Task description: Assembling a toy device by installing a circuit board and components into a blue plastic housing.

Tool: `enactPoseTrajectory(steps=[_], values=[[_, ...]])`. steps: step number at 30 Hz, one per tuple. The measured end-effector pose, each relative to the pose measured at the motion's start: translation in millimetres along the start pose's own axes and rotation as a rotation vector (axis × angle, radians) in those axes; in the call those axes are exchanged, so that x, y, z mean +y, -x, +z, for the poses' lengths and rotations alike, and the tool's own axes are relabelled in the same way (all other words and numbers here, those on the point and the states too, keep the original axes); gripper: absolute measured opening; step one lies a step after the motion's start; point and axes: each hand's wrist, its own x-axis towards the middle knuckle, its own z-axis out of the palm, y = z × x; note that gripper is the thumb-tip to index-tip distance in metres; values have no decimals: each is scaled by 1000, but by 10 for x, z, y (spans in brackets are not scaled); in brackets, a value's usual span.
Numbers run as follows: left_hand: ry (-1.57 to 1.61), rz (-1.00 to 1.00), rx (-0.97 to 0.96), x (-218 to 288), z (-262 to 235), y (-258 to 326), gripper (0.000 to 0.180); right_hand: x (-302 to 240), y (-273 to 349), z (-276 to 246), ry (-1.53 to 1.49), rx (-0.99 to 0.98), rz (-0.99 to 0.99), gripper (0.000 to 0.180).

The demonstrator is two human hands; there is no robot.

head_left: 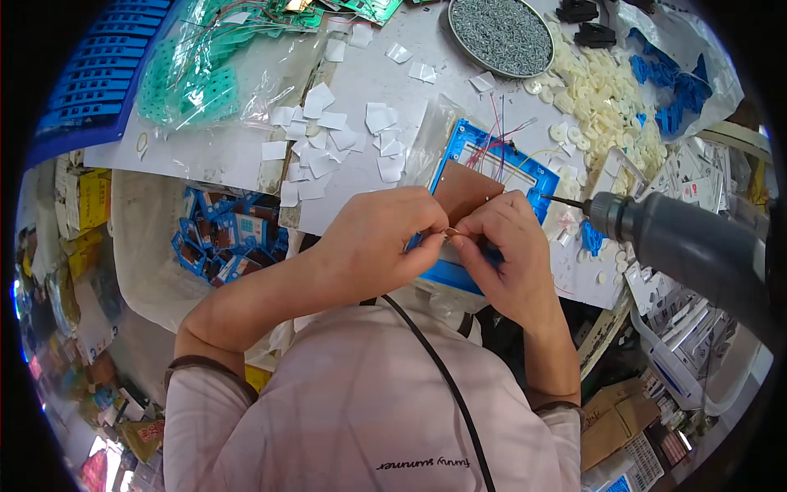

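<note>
So the blue plastic casing (537, 174) was sitting on the pale worktop (373, 78), right in front of the person, tilted a bit and partly covered by both hands. It was a shallow, boxy frame with raised edges, pretty glossy. A flat, matte brown board (467, 190) lay over the middle of it, and skinny red wires (495, 135) stuck up behind that, plus a loose yellow one curling off to the right.

Textures were all over the place: crinkly clear plastic (425, 143) just beside the casing, thin white paper squares (332, 120), a round dish of grey metal screws (502, 39), and a heap of smooth cream plastic discs (611, 98).

As for the hands, the left hand (385, 238) had thumb and forefinger pinched together, and the right hand (512, 250) did the same, fingertips meeting over what looked like a thin wire (450, 233) by the board's lower edge.
</note>
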Motion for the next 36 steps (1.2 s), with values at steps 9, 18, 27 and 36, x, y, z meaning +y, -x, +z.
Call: enactPoseTrajectory(steps=[9, 18, 27, 36], values=[[4, 30, 115, -23, 164, -2, 13, 48, 15, 56, -25, 28, -49, 12], [37, 13, 100, 23, 3, 46, 17, 61, 29, 39, -52, 66, -30, 11], [78, -35, 55, 40, 20, 52, 15, 39, 16, 16, -65, 76, -34, 10], [78, -17, 37, 31, 12, 18, 13, 45, 18, 20, -52, 76, -38, 11]])
